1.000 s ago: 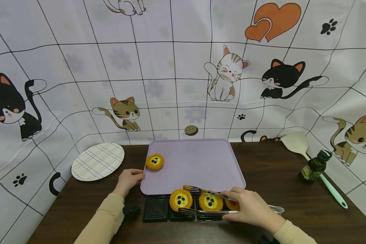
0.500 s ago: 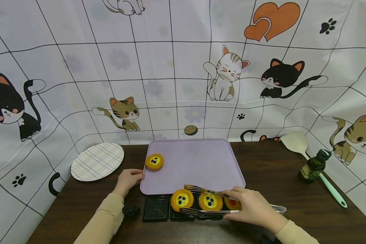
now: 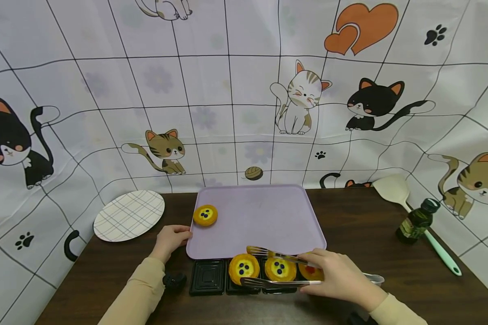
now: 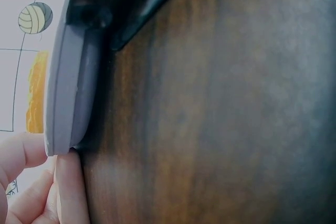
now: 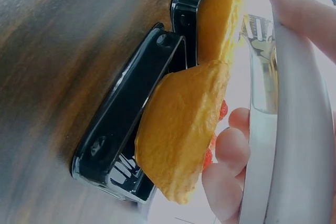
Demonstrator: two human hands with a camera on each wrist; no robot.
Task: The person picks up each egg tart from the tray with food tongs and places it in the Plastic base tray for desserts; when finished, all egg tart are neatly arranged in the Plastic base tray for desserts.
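My left hand point(image 3: 171, 241) pinches the left edge of a lavender tray point(image 3: 260, 221), thumb above and a finger underneath in the left wrist view. One egg tart with blueberries point(image 3: 205, 215) lies on the tray's left side. In my right hand point(image 3: 333, 275) I hold metal tongs point(image 3: 293, 283) with fork-shaped ends. Their tips stand on either side of a blueberry tart point(image 3: 244, 269) over the black compartment container point(image 3: 207, 277). Between the tongs' arms are also another blueberry tart point(image 3: 280, 269) and a red-topped tart point(image 3: 310, 271), partly hidden by my fingers.
A white checked plate point(image 3: 129, 215) stands at the back left. On the right are a dark green bottle point(image 3: 418, 222) and a spatula point(image 3: 443, 253) with a mint handle. A cat-print cloth point(image 3: 236, 90) backs the brown table point(image 3: 349, 216). The container's leftmost compartment holds no tart.
The tongs and the blueberry tart between their tips have shifted slightly right, along with my right hand. My left hand stays at the tray's edge.
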